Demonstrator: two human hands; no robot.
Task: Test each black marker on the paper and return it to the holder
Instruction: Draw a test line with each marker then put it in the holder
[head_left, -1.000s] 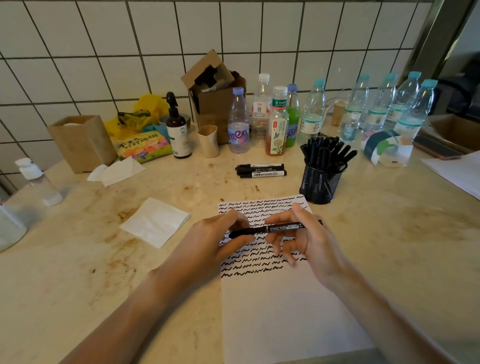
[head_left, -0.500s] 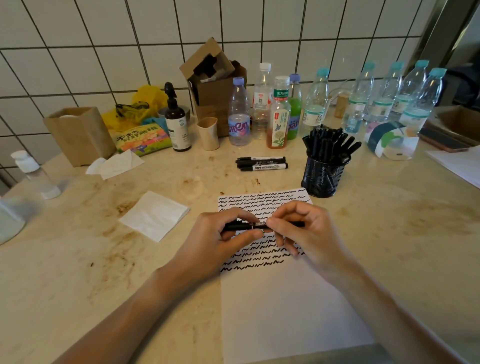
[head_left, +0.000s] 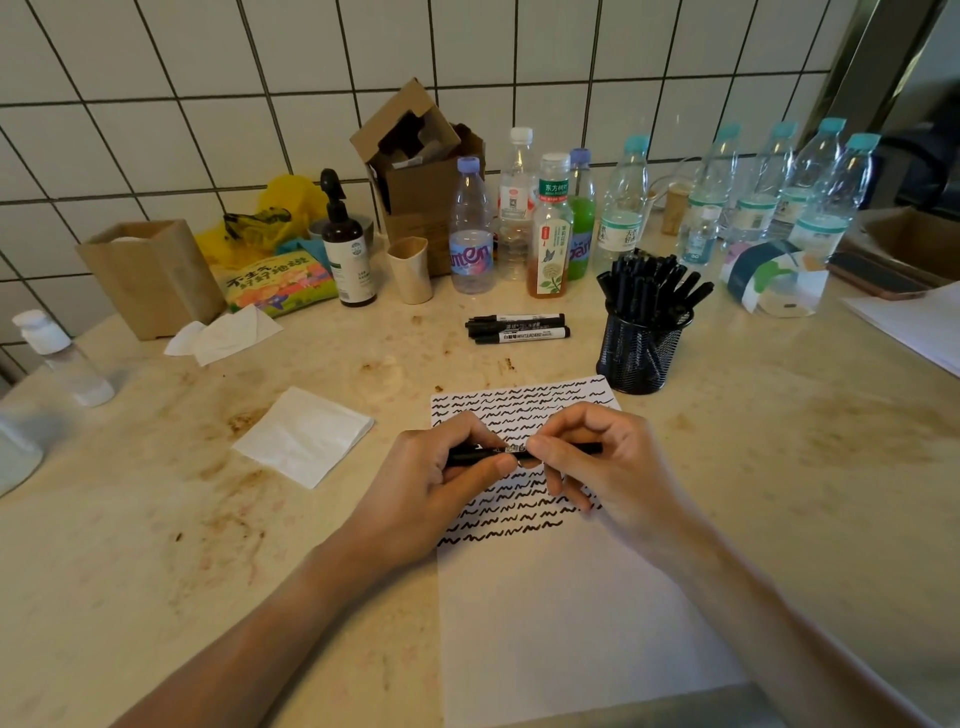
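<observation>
Gripping marker (head_left: 511, 453) level, axis left-right; left hand (head_left: 441, 483), right hand (head_left: 602, 467).

the two hands are closer together than a second ago: the left hand (head_left: 441, 478) and right hand (head_left: 597, 467) now nearly touch at the thumbs over the black marker (head_left: 511, 453), hiding most of its barrel. both hands sit slightly higher on the squiggle-covered paper (head_left: 571, 623), near frame centre.

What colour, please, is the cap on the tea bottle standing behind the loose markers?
White, seen in the head view: the tea bottle has a white cap.
</observation>
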